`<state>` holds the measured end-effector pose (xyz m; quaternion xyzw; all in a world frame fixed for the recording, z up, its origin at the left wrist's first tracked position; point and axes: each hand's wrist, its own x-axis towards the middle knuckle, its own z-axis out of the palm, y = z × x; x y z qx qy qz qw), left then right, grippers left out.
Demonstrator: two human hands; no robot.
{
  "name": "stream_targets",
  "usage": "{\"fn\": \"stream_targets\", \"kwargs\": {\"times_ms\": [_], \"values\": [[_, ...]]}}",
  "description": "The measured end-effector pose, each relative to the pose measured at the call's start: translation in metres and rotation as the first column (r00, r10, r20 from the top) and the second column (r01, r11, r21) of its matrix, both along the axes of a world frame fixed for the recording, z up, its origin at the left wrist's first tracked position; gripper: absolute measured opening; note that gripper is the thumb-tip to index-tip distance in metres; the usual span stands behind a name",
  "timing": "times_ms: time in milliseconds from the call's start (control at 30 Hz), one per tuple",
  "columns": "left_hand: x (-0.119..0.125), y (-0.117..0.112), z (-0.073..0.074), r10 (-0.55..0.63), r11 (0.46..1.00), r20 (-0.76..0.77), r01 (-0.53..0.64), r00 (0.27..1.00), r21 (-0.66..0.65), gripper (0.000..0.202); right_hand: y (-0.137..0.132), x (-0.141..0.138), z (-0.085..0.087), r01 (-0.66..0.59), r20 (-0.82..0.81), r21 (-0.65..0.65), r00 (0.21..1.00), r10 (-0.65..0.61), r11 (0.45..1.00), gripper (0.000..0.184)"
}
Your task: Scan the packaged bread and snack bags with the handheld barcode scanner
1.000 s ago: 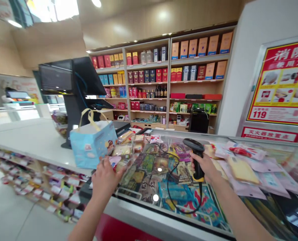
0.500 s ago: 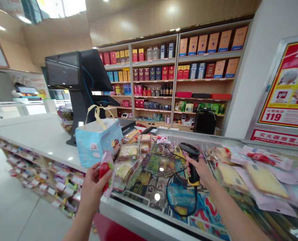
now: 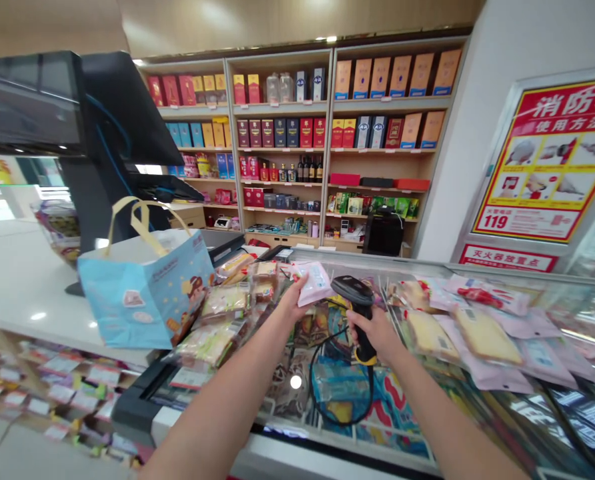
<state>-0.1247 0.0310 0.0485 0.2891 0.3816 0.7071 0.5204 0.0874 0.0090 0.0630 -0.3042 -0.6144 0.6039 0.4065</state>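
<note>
My left hand (image 3: 293, 299) grips a small pink-and-white snack packet (image 3: 313, 283) by its left edge, above the glass-topped freezer (image 3: 297, 380). Just to its right, my right hand (image 3: 372, 333) is wrapped round the handle of a black-and-yellow barcode scanner (image 3: 353, 291). The scanner's head is close to the packet; whether they touch I cannot tell. From the scanner, a black cable (image 3: 313, 393) loops over the glass. Wrapped sandwiches (image 3: 226, 301) lie left of my left hand, beside a blue paper bag (image 3: 137, 293) with cream handles.
More wrapped bread slices (image 3: 485, 333) and pink packets lie on the right of the glass. A black checkout monitor (image 3: 122, 110) stands at the left on the white counter (image 3: 22, 280). Shelves of boxed goods (image 3: 280, 133) line the back wall, and a red-and-yellow poster (image 3: 547, 160) hangs at right.
My left hand has carried the packet from beside the blue bag rightward to the scanner, turning its pale side up. My right hand still holds the scanner. The view has shifted right.
</note>
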Motion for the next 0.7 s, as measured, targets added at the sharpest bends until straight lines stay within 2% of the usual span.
{"fn": "stream_targets", "kwargs": {"times_ms": [133, 233, 333, 433, 700], "values": [[-0.005, 0.018, -0.032, 0.206, 0.979, -0.068, -0.206, 0.976, 0.006, 0.047, 0.006, 0.003, -0.006, -0.019, 0.131, 0.008, 0.991, 0.017, 1.000, 0.029], [-0.012, 0.020, -0.043, 0.294, 0.955, -0.066, -0.290, 0.954, 0.062, 0.049, 0.007, 0.005, -0.008, -0.022, 0.220, 0.011, 0.975, 0.019, 1.000, 0.027], [-0.015, 0.020, -0.044, 0.328, 0.940, -0.054, -0.320, 0.943, 0.119, 0.054, 0.005, 0.005, -0.010, -0.069, 0.221, -0.013, 0.973, 0.070, 0.998, 0.027], [-0.015, 0.021, -0.044, 0.329, 0.939, -0.049, -0.322, 0.943, 0.120, 0.053, 0.001, 0.001, -0.013, -0.112, 0.190, -0.043, 0.975, 0.119, 0.993, 0.028], [-0.014, 0.023, -0.045, 0.325, 0.939, -0.023, -0.320, 0.945, 0.123, 0.046, -0.002, -0.005, -0.016, -0.075, 0.183, -0.075, 0.979, 0.088, 0.994, 0.031]]}}
